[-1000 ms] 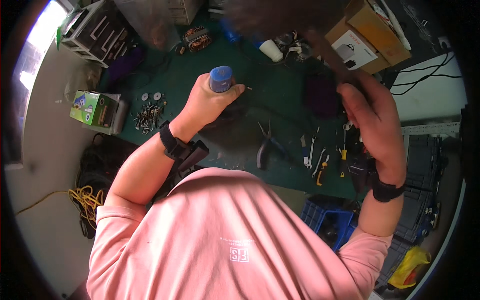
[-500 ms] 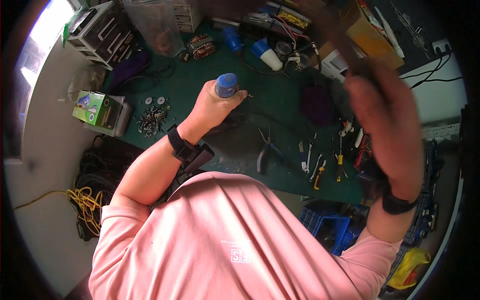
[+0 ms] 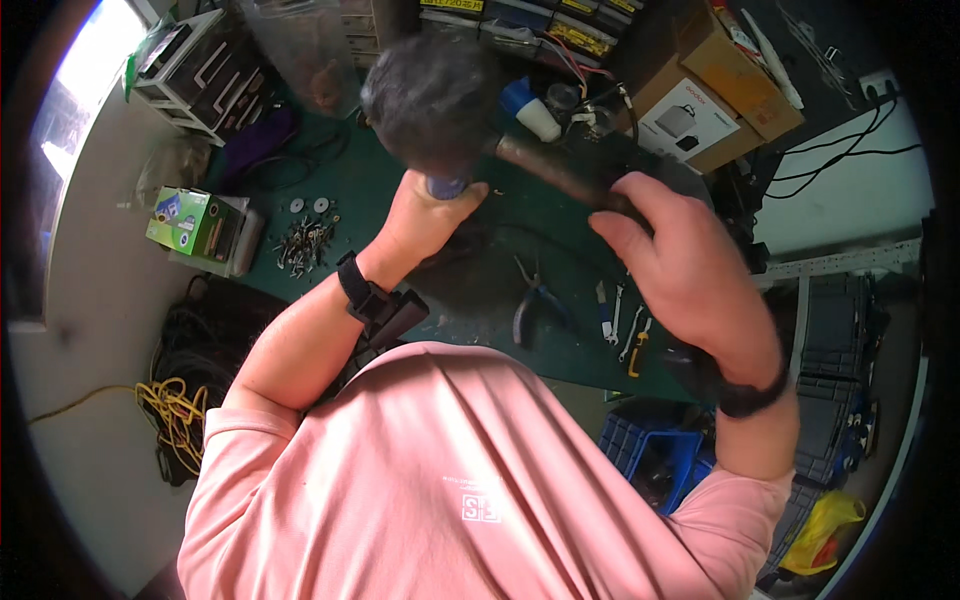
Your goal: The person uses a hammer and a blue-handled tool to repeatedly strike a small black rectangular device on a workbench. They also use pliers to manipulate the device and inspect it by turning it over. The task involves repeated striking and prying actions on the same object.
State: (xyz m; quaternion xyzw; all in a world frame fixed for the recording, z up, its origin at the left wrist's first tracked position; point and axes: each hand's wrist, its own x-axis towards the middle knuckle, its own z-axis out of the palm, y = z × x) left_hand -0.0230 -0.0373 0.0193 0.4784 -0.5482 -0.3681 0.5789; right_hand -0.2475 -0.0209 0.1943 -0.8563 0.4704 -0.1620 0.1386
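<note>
My left hand (image 3: 425,222) is wrapped round an upright tool with a blue handle (image 3: 446,187). Only the handle's top edge shows; its lower end is hidden beneath my fist. My right hand (image 3: 695,265) grips the brown handle (image 3: 560,172) of a mallet, whose big dark, blurred head (image 3: 430,105) hangs over the blue handle and covers part of it. Whether the two touch cannot be told. Nearer me on the green table lies a pair of pliers (image 3: 530,300) with its jaws apart.
Loose screws (image 3: 303,243) and two washers lie at left, beside a green box (image 3: 190,222). Wrenches (image 3: 613,315) and a yellow-handled tool (image 3: 640,347) lie near my right forearm. A cardboard box (image 3: 690,120) stands at the back right, a blue-and-white plug (image 3: 532,108) left of it.
My right hand has swung the mallet down and leftward, from raised at the right to over the blue handle. My left hand has stayed in place, gripping the tool.
</note>
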